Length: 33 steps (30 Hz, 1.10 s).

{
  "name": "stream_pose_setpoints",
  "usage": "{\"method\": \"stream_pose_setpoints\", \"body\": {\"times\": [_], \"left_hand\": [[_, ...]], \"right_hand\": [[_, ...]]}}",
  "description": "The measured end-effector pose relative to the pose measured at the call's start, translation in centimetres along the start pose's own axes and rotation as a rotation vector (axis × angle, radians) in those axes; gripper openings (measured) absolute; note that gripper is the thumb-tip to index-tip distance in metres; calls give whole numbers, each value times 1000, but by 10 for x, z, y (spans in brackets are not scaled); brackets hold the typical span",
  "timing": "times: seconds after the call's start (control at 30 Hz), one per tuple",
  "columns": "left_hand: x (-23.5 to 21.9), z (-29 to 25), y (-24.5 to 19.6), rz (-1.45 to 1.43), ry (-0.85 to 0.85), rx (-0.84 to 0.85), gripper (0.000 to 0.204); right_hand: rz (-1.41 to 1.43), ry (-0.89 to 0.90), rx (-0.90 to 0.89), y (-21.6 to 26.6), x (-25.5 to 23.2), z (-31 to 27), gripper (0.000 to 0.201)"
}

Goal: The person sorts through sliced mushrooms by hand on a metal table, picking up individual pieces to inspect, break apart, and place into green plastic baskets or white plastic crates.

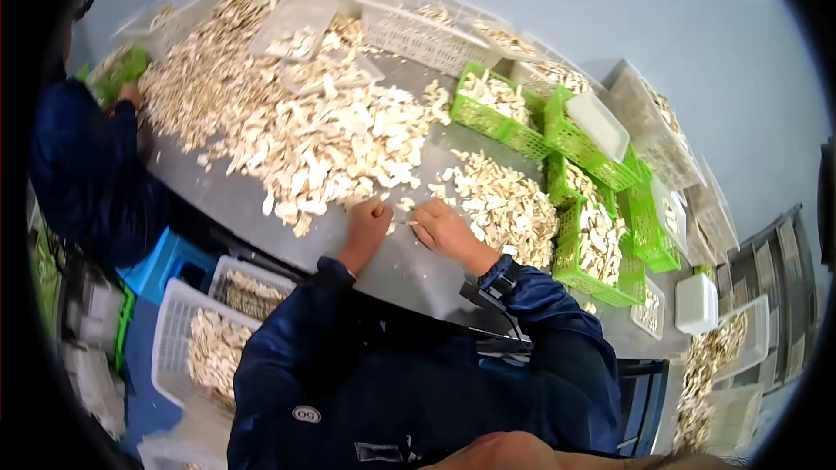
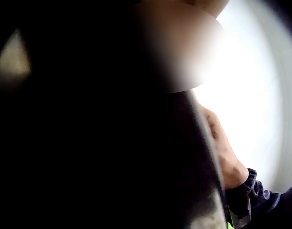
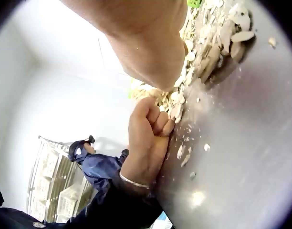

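Near the table's front edge, the left hand has its fingers curled in a fist beside a heap of pale sliced pieces; anything inside is hidden. To its right, the right hand bends its fingers around a small thin pale piece between the hands. The right wrist view shows the curled left hand below the close right hand, with slices alongside. Mostly dark, the left wrist view shows the right hand at the right and a blurred part of the left hand above.
A smaller heap lies beyond the right hand. Green baskets and white crates stand along the right and back. Another person works at the left. Crates of slices sit below the table's left edge.
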<state>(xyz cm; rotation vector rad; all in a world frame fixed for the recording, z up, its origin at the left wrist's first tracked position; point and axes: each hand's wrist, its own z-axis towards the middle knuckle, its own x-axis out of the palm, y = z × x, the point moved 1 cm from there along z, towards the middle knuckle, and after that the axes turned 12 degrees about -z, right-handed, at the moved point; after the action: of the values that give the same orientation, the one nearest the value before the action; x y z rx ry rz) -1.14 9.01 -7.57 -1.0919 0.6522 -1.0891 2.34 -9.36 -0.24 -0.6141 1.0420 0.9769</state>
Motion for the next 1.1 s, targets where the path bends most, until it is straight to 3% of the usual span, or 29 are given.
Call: {"method": "stream_pose_setpoints", "body": {"times": [0.1, 0.37, 0.47, 0.7, 0.77, 0.83, 0.9, 0.97, 1.03, 1.1], "left_hand": [[0, 2, -2, 6, 4, 12, 40], [1, 2, 7, -44, 42, 118, 38], [1, 5, 10, -13, -33, 48, 38], [-2, 5, -4, 46, -7, 155, 36], [-13, 5, -12, 66, 47, 174, 34], [-33, 13, -25, 201, 113, 278, 27], [-69, 40, -36, 366, 217, 573, 8], [-108, 68, -78, 546, 312, 888, 24], [-162, 102, -109, 785, 272, 955, 39], [-216, 141, -155, 1122, 137, 1155, 45]], "right_hand": [[174, 208, 392, -15, -15, 6, 16], [587, -329, 756, -116, -45, -23, 23], [640, -545, 933, -157, -59, -44, 23], [923, -778, 1167, -176, -112, -75, 22], [980, -834, 1153, -193, -120, -91, 22], [998, -864, 1152, -202, -131, -106, 23], [1009, -883, 1147, -211, -143, -118, 22], [1038, -852, 1091, -219, -150, -137, 22], [990, -846, 1100, -213, -163, -147, 25], [824, -645, 1172, -212, -179, -165, 26]]}}
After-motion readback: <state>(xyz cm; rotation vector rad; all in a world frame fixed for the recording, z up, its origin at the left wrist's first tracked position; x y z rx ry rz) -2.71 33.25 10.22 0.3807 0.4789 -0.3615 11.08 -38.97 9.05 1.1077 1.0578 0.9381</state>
